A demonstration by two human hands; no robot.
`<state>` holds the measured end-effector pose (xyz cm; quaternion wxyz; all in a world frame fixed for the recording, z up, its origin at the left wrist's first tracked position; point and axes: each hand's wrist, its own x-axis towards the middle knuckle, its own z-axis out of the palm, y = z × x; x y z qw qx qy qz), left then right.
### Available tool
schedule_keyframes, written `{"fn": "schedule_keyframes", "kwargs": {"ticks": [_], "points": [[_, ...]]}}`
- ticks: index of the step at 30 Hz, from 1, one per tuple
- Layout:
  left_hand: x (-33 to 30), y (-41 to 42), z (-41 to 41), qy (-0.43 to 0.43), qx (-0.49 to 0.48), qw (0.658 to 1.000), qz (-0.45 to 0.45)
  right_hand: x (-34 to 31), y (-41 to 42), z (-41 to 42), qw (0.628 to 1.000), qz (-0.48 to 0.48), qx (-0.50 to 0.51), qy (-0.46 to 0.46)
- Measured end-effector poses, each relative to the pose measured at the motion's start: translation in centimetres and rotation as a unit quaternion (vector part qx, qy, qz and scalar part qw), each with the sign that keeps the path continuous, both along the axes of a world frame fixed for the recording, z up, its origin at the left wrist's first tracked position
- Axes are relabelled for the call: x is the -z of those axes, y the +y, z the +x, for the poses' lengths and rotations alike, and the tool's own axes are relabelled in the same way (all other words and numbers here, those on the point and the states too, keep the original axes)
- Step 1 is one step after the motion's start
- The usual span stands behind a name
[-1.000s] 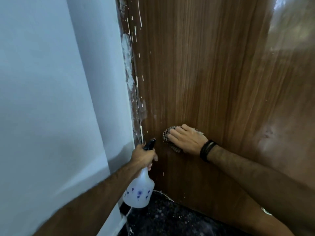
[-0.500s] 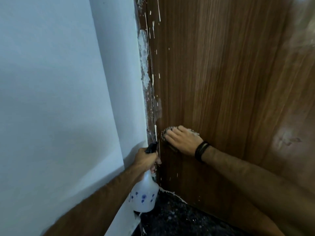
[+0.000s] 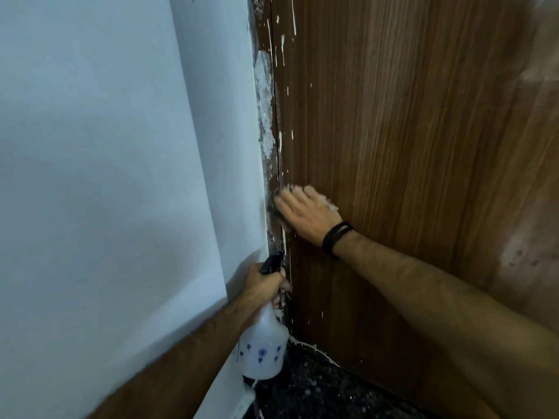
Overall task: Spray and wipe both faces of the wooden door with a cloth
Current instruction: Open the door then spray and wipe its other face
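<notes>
The brown wooden door [image 3: 408,140] fills the right side, with white paint flecks along its left edge. My right hand [image 3: 305,211] lies flat with straight fingers on a checked cloth [image 3: 273,204], pressing it against the door's left edge; most of the cloth is hidden under the hand. My left hand [image 3: 263,287] grips the neck of a translucent white spray bottle [image 3: 263,349] with blue flower prints and a black nozzle, held low beside the door's bottom corner.
A pale painted wall [image 3: 106,176] takes up the left half and meets the door frame [image 3: 266,116], which is smeared with white plaster. A dark speckled floor [image 3: 317,388] shows at the bottom.
My right hand slid the cloth up and left along the door to its edge. The view shifted so the door edge sits further right. The left hand keeps holding the bottle.
</notes>
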<state>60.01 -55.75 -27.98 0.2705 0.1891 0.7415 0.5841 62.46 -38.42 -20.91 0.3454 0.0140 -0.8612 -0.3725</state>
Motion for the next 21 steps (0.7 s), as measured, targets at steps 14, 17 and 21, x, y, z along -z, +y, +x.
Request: {"fn": "schedule_keyframes", "kwargs": {"ticks": [14, 17, 21], "points": [[8.0, -0.1, 1.4, -0.035, 0.007, 0.999, -0.026, -0.9, 0.8, 3.3, 0.993, -0.042, -0.001, 0.112], [7.7, 1.1, 1.2, -0.054, -0.009, 0.998, -0.010, -5.8, 0.1, 0.2, 0.983, -0.056, 0.006, 0.175], [5.0, 2.5, -0.3, -0.044, -0.030, 0.998, 0.030, -4.3, 0.2, -0.9, 0.996, -0.009, -0.007, 0.085]]}}
